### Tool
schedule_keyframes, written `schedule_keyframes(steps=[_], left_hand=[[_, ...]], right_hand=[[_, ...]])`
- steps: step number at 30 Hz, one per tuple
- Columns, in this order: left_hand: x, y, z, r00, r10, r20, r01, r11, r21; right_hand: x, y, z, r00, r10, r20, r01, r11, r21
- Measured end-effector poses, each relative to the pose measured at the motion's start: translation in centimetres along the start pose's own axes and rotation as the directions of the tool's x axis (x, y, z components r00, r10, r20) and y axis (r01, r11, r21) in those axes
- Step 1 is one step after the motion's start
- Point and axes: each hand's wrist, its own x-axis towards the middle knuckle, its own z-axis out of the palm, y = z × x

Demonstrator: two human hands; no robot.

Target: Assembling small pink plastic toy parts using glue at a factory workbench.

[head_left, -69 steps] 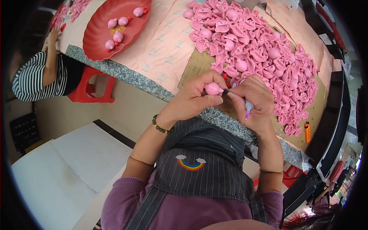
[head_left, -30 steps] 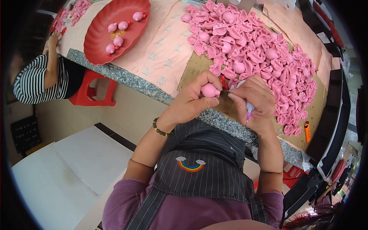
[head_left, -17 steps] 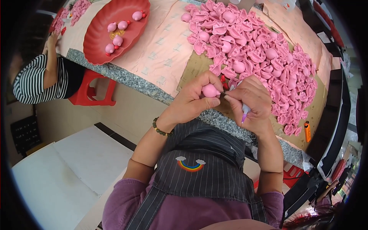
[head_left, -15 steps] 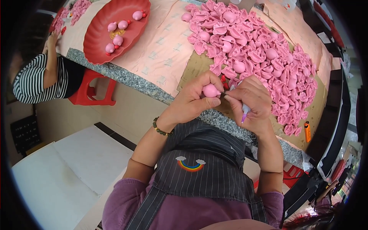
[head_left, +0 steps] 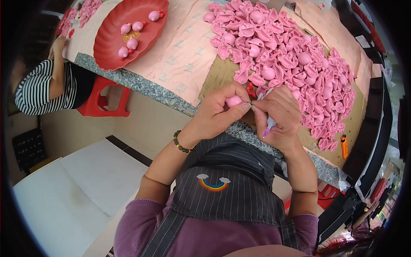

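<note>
In my left hand point(head_left: 214, 113) is a small round pink piece point(head_left: 233, 101), pinched between curled fingers and thumb. The thumb tip presses near the end of the piece and hides part of it. My right hand point(head_left: 282, 109) is closed around a slim pen-like tool point(head_left: 269, 123) with a whitish body and a purple end. The tool's thin dark tip meets the pink piece between the two thumbs; exact contact is too small to tell. Just beyond the fingers lie small red pieces point(head_left: 251, 89) on brown cardboard point(head_left: 220, 73). A large heap of pink moulded pieces point(head_left: 295, 64) spreads beyond my right hand.
A red scalloped dish point(head_left: 102, 47) at the far left holds several pink balls with red parts. An orange-and-black cutter point(head_left: 344, 146) lies at the right. The granite table edge point(head_left: 150, 91) runs before me. At left, a person in a striped top point(head_left: 38, 90) works near a red stool point(head_left: 100, 100).
My left thumb has shifted up and right over the end of the pink piece, covering more of it. My right hand has tilted slightly, and the tool's purple end has swung left.
</note>
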Motion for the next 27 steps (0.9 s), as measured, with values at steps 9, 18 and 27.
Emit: schedule_keyframes(steps=[9, 18, 27], left_hand=[[-0.02, -0.07, 0.16, 0.999, 0.015, -0.047, -0.012, 0.998, 0.059], [-0.23, -0.15, -0.28, 1.000, 0.006, 0.013, -0.005, 1.000, -0.017], [-0.19, -0.20, -0.22, 1.000, 0.012, 0.011, -0.012, 1.000, -0.025]], right_hand=[[-0.14, -0.39, 0.33, 0.992, -0.110, -0.065, 0.100, 0.985, -0.143], [-0.20, -0.14, -0.03, 0.994, 0.094, -0.058, -0.089, 0.993, 0.078], [-0.05, -0.22, -0.22, 0.994, 0.113, 0.010, -0.113, 0.984, 0.141]])
